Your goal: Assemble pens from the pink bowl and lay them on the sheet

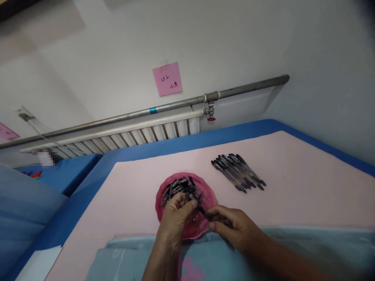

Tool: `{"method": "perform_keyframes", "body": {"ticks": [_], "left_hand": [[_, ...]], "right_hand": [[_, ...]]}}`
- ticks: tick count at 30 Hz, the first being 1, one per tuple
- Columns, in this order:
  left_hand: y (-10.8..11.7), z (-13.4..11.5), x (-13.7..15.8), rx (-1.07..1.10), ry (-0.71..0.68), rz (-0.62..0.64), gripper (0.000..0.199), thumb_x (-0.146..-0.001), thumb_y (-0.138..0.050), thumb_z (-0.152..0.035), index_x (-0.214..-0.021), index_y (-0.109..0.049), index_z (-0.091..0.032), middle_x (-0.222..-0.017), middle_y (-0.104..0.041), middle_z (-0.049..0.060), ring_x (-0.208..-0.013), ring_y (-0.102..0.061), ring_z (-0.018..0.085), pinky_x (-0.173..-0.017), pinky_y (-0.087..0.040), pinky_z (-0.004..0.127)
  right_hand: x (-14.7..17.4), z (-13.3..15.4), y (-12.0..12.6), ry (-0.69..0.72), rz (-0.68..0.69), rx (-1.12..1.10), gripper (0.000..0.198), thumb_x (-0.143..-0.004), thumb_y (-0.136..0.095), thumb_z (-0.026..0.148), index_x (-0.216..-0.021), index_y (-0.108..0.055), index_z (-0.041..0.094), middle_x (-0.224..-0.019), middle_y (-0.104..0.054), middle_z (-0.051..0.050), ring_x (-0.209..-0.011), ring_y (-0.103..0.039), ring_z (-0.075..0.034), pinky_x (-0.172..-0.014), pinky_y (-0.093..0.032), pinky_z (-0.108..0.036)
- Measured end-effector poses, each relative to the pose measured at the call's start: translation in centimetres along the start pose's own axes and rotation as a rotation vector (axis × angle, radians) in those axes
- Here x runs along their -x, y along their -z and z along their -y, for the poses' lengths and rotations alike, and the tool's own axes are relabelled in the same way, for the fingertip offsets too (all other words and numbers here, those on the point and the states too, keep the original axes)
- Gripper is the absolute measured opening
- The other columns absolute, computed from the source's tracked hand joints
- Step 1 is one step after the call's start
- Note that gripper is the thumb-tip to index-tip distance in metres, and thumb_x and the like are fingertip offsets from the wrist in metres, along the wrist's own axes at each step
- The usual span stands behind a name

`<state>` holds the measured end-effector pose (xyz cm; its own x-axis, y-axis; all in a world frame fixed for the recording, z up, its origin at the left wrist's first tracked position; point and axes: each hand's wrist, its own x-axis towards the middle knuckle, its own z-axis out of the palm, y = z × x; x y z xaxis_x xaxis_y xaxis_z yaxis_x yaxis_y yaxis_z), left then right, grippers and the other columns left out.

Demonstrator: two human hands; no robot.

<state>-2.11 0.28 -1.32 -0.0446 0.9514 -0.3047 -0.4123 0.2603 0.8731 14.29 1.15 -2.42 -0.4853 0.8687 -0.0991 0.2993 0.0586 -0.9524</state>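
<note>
My left hand (172,214) is closed over the front of a pink scalloped bowl (210,191), its thumb and fingers pinching a black pen cap (192,197). My right hand (237,226) is closed around a pen (202,209) whose dark end meets the cap between my hands. Whether the cap is fully seated on it I cannot tell. Much of the pen's barrel is hidden in my right fingers. Inside the bowl lies a heap of short black and clear pieces (175,188) that look like pen caps. To the right, several capped pens (238,171) lie side by side in a slanted row.
A pale pink mat (134,195) covers the blue table (252,128). Light blue patterned cloth (131,257) lies along the near edge. Behind the table are a white radiator (149,134), a metal pipe (123,117) and a red-handled valve (211,118). White paper (41,263) sits at lower left.
</note>
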Motion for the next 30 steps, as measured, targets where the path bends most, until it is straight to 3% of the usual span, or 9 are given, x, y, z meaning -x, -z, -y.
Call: {"method": "perform_keyframes", "body": {"ticks": [5, 8, 10, 13, 16, 21, 25, 30], "left_hand": [[-0.4, 0.6, 0.1, -0.155, -0.044, 0.066, 0.027, -0.062, -0.075, -0.028, -0.062, -0.051, -0.015, -0.054, -0.049, -0.006, -0.05, -0.043, 0.005, -0.05, -0.032, 0.018], [0.1, -0.6, 0.4, -0.256, -0.048, 0.097, 0.022, -0.063, -0.073, -0.031, -0.067, -0.059, -0.014, -0.06, -0.056, -0.003, -0.056, -0.048, 0.008, -0.055, -0.036, 0.02], [1.2, -1.8, 0.4, -0.313, -0.138, -0.026, 0.025, -0.065, -0.071, -0.034, -0.08, -0.065, -0.015, -0.072, -0.064, 0.001, -0.065, -0.054, 0.012, -0.061, -0.041, 0.023], [3.6, -3.1, 0.0, -0.437, -0.292, -0.313, 0.025, -0.07, -0.063, -0.04, -0.078, -0.065, -0.016, -0.067, -0.063, 0.0, -0.063, -0.054, 0.013, -0.061, -0.041, 0.024], [5.5, -3.3, -0.6, -0.675, -0.326, -0.427, 0.02, -0.072, -0.06, -0.034, -0.082, -0.065, -0.018, -0.072, -0.066, 0.002, -0.068, -0.057, 0.016, -0.065, -0.043, 0.026], [5.1, -2.1, -1.1, -1.143, -0.324, -0.354, 0.019, -0.078, -0.046, -0.018, -0.087, -0.063, -0.019, -0.083, -0.067, 0.004, -0.078, -0.059, 0.018, -0.073, -0.042, 0.029], [4.1, -1.0, -1.6, -1.452, -0.343, -0.311, 0.022, -0.073, -0.046, -0.01, -0.088, -0.062, -0.016, -0.098, -0.063, 0.009, -0.092, -0.056, 0.021, -0.082, -0.042, 0.032], [4.4, -0.3, -2.0, -1.512, -0.336, -0.312, 0.031, -0.07, -0.043, -0.005, -0.093, -0.062, -0.014, -0.1, -0.062, 0.012, -0.092, -0.057, 0.024, -0.082, -0.042, 0.034]], "right_hand": [[0.1, -0.2, -0.3, -0.044, -0.037, -0.09, 0.011, -0.073, -0.057, 0.029, -0.077, -0.059, 0.019, -0.054, -0.049, 0.005, -0.048, -0.042, -0.01, -0.045, -0.032, -0.021], [0.0, -0.2, -0.3, -0.067, -0.036, -0.174, 0.014, -0.072, -0.058, 0.031, -0.077, -0.057, 0.019, -0.055, -0.048, 0.006, -0.048, -0.043, -0.009, -0.044, -0.033, -0.02], [-0.2, -0.3, -0.1, -0.085, -0.065, -0.236, 0.018, -0.072, -0.058, 0.034, -0.08, -0.056, 0.018, -0.055, -0.048, 0.006, -0.046, -0.042, -0.009, -0.042, -0.032, -0.02], [-0.7, -0.6, 0.5, -0.078, -0.129, -0.319, 0.023, -0.072, -0.06, 0.037, -0.083, -0.057, 0.018, -0.056, -0.05, 0.005, -0.045, -0.042, -0.008, -0.041, -0.032, -0.021], [-1.1, -0.8, 1.1, -0.076, -0.174, -0.375, 0.026, -0.071, -0.063, 0.04, -0.084, -0.059, 0.018, -0.051, -0.048, 0.007, -0.039, -0.039, -0.006, -0.039, -0.03, -0.02], [-1.0, -0.5, 1.6, -0.111, -0.203, -0.418, 0.027, -0.069, -0.066, 0.042, -0.081, -0.059, 0.018, -0.044, -0.047, 0.009, -0.034, -0.036, -0.006, -0.036, -0.027, -0.021], [-1.0, -0.6, 1.4, -0.083, -0.238, -0.437, 0.025, -0.069, -0.067, 0.04, -0.081, -0.062, 0.019, -0.046, -0.05, 0.008, -0.035, -0.036, -0.006, -0.036, -0.026, -0.021], [-1.0, -0.8, 1.3, -0.084, -0.206, -0.442, 0.026, -0.069, -0.068, 0.041, -0.081, -0.063, 0.019, -0.046, -0.049, 0.008, -0.035, -0.036, -0.006, -0.035, -0.028, -0.021]]}}
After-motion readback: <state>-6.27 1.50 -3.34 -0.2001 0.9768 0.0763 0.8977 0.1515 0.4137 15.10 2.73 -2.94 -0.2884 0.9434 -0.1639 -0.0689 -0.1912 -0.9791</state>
